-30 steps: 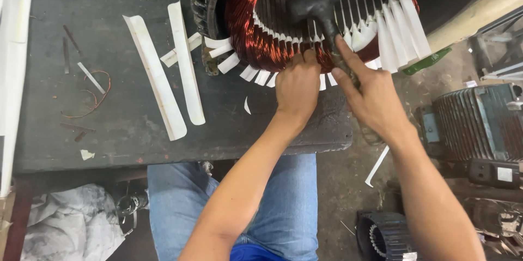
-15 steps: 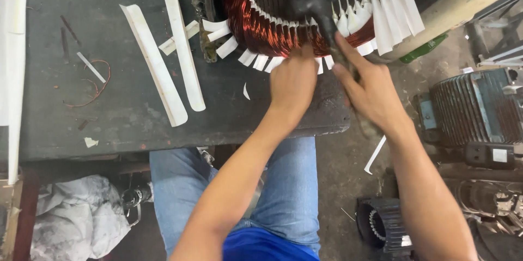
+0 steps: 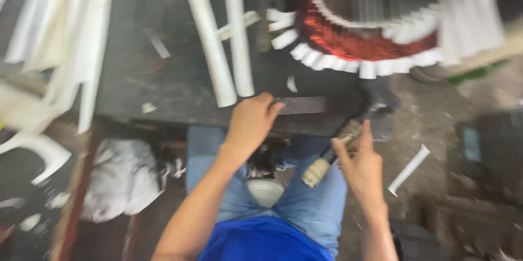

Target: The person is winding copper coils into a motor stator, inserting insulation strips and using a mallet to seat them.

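Head view, blurred by motion: the left hand (image 3: 251, 121) rests at the near edge of the dark tabletop (image 3: 163, 84), its fingers (image 3: 271, 105) together on the end of a flat grey metal strip (image 3: 303, 105) lying along that edge. The right hand (image 3: 359, 167) is off the tabletop, above the lap, fingers curled around the worn wooden handle of a black-headed mallet (image 3: 348, 133), whose head sits by the table corner. Behind them stands a motor stator (image 3: 376, 32) with copper windings and white paper slot liners. Two long white paper strips (image 3: 223, 43) lie left of it
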